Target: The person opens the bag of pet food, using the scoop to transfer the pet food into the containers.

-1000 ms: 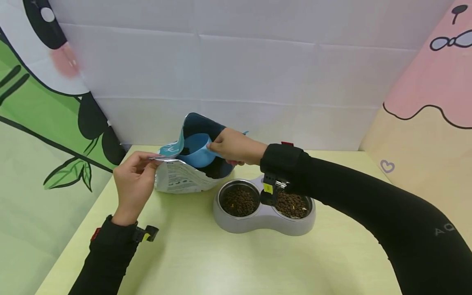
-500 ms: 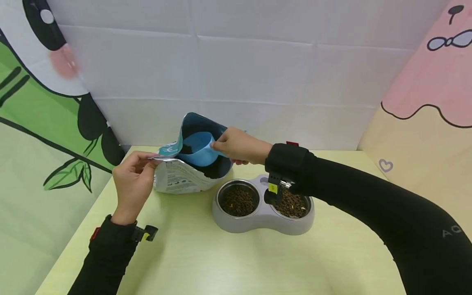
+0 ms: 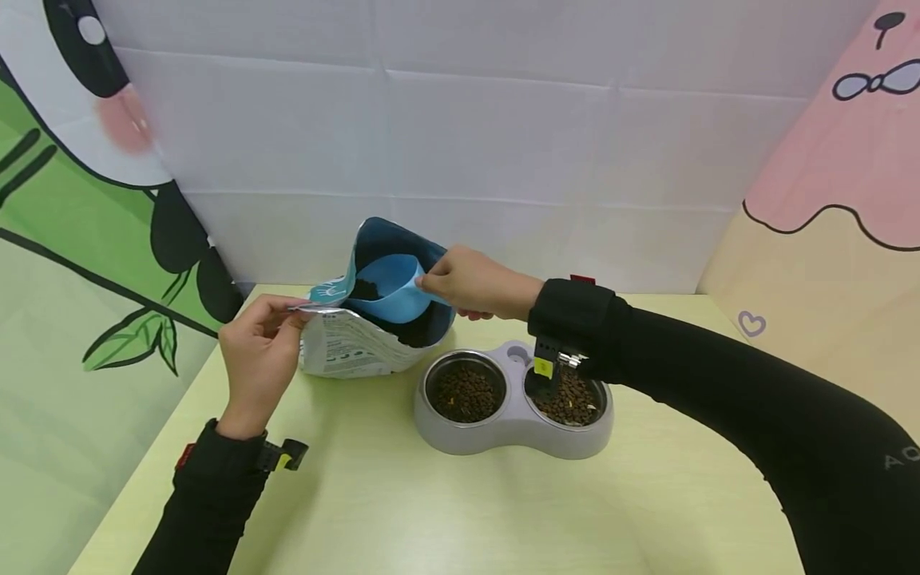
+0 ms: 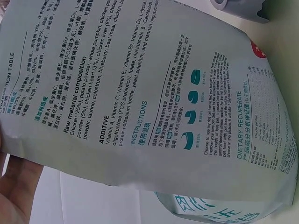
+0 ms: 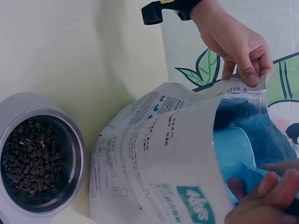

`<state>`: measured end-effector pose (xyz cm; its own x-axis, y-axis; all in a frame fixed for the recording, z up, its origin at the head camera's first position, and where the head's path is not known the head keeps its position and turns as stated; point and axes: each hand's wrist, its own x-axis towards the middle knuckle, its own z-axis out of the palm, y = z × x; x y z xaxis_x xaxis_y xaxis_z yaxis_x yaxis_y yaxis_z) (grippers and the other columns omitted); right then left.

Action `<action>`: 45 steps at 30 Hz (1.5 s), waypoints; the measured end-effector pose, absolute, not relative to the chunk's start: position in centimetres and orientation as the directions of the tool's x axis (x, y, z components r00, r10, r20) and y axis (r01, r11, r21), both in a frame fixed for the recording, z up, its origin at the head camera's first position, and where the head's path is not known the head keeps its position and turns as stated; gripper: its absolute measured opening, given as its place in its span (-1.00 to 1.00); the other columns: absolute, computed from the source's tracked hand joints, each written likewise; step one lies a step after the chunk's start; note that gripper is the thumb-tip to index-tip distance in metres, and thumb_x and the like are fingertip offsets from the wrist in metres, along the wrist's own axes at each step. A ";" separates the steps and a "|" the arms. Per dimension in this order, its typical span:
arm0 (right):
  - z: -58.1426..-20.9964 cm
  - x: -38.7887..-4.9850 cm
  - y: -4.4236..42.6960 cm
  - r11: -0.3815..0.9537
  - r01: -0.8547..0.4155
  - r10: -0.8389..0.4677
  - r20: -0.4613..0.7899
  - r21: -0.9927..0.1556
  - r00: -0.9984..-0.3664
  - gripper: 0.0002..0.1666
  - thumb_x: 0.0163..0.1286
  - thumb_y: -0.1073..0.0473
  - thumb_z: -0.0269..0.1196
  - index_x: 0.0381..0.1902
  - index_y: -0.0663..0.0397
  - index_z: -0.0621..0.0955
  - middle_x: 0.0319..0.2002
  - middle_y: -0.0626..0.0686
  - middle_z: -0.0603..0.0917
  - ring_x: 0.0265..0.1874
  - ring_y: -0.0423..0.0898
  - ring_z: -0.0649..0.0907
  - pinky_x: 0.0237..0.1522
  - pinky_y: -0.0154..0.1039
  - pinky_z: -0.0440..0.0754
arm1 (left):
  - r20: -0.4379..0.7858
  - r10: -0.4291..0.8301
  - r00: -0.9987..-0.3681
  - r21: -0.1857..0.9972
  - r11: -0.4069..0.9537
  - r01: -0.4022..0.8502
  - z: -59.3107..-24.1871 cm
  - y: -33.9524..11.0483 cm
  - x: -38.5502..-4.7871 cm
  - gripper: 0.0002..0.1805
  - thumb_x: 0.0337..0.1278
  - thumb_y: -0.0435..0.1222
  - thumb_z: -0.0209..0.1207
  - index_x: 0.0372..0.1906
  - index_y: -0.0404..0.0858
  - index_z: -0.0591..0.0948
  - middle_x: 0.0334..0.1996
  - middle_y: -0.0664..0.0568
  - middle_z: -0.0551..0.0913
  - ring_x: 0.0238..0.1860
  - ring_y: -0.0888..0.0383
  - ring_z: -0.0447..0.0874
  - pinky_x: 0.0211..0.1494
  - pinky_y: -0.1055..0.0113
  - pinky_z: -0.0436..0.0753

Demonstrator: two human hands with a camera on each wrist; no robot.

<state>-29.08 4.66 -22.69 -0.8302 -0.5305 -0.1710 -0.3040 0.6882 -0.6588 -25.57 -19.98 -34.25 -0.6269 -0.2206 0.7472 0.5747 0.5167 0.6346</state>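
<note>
A white and teal pet food bag (image 3: 352, 347) stands with its mouth spread wide. My left hand (image 3: 259, 351) pinches the bag's left edge between thumb and fingers; the right wrist view shows the same pinch. My right hand (image 3: 477, 281) grips the handle of a blue scoop (image 3: 398, 297), which sits tilted inside the bag's mouth. Some dark kibble shows in the scoop, though how much cannot be told. In the left wrist view the bag's printed side (image 4: 154, 107) fills most of the picture.
In front of the bag sits a grey double feeder (image 3: 513, 427). Brown kibble lies in its left bowl (image 3: 465, 387) and right bowl (image 3: 568, 399). They stand on a pale yellow table (image 3: 402, 511). A white cloth backdrop (image 3: 496, 144) rises behind.
My right hand and the scoop have shifted slightly to the right within the bag's mouth. My left hand keeps its pinch on the bag's edge.
</note>
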 end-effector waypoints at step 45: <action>-21.4 -27.8 8.4 0.619 -0.286 -0.508 -0.095 -0.731 -0.856 -0.62 0.51 0.06 0.03 -0.45 0.09 0.61 -0.68 0.02 0.25 -0.74 -0.11 0.23 -0.68 -0.27 0.19 | 0.755 -0.233 -0.613 0.630 0.517 0.579 -34.2 -19.9 -26.1 -0.91 0.07 -0.58 0.22 -0.29 -0.49 0.64 -0.38 0.16 0.64 -0.43 0.54 0.54 -0.47 0.59 0.34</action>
<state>-27.79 8.43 -21.36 -0.8562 -0.5078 -0.0948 -0.2865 0.6194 -0.7309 -26.10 -19.87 -34.24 -0.6135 -0.2327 0.7547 0.5792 0.5170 0.6303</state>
